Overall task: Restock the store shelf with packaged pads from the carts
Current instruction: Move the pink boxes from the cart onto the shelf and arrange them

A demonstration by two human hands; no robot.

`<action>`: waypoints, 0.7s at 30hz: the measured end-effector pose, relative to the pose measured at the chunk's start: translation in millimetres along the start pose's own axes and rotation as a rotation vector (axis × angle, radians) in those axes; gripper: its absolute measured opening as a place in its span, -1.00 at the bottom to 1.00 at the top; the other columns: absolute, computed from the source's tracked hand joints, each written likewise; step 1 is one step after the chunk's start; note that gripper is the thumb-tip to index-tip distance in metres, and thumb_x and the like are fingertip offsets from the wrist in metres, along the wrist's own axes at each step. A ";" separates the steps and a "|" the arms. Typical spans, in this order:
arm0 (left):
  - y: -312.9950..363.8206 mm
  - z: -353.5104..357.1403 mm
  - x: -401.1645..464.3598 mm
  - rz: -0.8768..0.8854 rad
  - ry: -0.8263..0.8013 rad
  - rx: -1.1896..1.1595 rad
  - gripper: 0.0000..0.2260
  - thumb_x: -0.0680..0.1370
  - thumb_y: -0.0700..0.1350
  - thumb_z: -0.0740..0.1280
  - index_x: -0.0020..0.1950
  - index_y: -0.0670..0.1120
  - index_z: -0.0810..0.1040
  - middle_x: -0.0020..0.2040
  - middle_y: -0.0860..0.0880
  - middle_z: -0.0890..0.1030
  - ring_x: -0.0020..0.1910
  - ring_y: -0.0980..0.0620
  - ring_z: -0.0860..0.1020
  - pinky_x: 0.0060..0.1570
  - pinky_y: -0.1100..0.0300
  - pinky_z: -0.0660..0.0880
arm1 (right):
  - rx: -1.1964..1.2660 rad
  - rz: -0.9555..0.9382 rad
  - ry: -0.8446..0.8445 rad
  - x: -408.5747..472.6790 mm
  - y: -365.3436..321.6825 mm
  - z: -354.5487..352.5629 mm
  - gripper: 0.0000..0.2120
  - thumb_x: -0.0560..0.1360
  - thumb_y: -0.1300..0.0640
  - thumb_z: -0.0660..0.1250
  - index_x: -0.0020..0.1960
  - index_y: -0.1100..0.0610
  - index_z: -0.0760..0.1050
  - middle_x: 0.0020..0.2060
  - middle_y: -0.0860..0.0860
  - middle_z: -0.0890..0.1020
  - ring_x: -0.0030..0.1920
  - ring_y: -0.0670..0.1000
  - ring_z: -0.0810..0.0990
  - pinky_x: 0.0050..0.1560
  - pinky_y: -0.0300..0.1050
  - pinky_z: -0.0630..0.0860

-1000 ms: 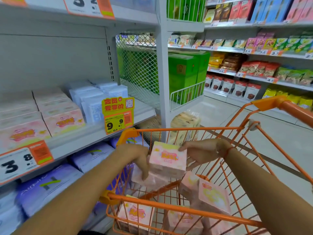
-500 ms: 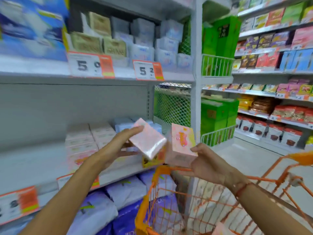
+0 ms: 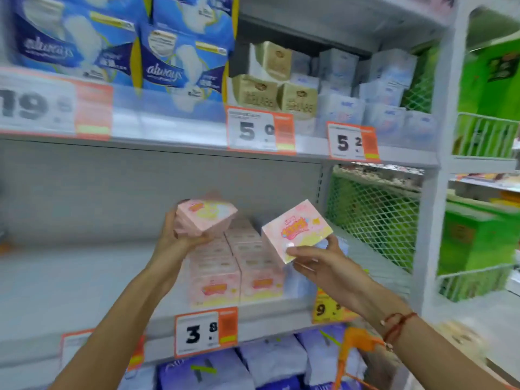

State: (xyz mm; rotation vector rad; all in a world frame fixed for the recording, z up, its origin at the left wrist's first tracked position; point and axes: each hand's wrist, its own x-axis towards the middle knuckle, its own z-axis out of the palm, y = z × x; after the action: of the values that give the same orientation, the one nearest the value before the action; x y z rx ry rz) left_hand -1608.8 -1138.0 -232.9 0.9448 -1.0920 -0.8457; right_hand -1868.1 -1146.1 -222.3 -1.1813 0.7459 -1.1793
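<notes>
1. The left hand (image 3: 180, 237) grips a pink pack of pads (image 3: 205, 218) from below, fingers curled round its lower edge. It is raised above the rows of matching pink packs (image 3: 236, 266) on the middle shelf (image 3: 84, 277), probably so it can come down on top of them.
2. The right hand (image 3: 315, 260) pinches a second pink pack (image 3: 297, 230) at its lower corner, thumb on the printed face and fingers beneath. It is tilted with the label up, just right of the stack, likely waiting its turn.
3. The shelved packs stand above the 3.8 price tag (image 3: 205, 332), which marks their slot.
4. The orange cart (image 3: 354, 344) sits low at the right, close enough to reach for more; its contents are out of view.
</notes>
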 end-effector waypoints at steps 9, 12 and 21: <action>-14.2 -31.6 48.4 -0.029 -0.020 0.282 -0.34 0.27 -0.28 0.57 0.27 0.05 0.42 0.13 -0.02 0.52 -0.07 0.13 0.54 -0.29 0.44 0.47 | -0.217 -0.002 -0.133 76.2 -0.3 40.5 -0.18 0.29 0.45 0.48 0.38 -0.04 0.24 0.24 0.05 0.52 0.09 0.04 0.63 -0.04 0.02 0.64; -20.0 -31.6 60.7 -0.062 -0.044 0.360 -0.36 0.14 0.03 0.60 0.18 0.07 0.49 0.20 0.00 0.46 0.00 0.17 0.50 -0.24 0.46 0.44 | -0.247 -0.004 -0.118 106.7 -1.4 47.5 -0.22 0.29 0.43 0.49 0.35 -0.05 0.28 0.25 0.05 0.51 0.10 0.06 0.63 -0.01 0.10 0.62; -2.7 -39.5 88.0 -0.086 -0.165 0.653 -0.58 0.35 -0.19 0.53 0.12 0.12 0.53 0.09 0.20 0.56 0.03 0.21 0.52 -0.17 0.43 0.39 | -0.238 -0.022 -0.034 164.7 6.0 51.8 -0.40 0.39 0.47 0.33 0.26 0.01 0.23 -0.11 0.08 0.54 -0.31 -0.04 0.59 -0.37 -0.15 0.53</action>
State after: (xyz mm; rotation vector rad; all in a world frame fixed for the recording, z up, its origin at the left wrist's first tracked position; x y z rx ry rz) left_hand -1549.0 -1211.1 -213.0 1.4877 -1.5221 -0.6471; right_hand -1774.5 -1288.3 -193.1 -1.4055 0.8667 -1.1073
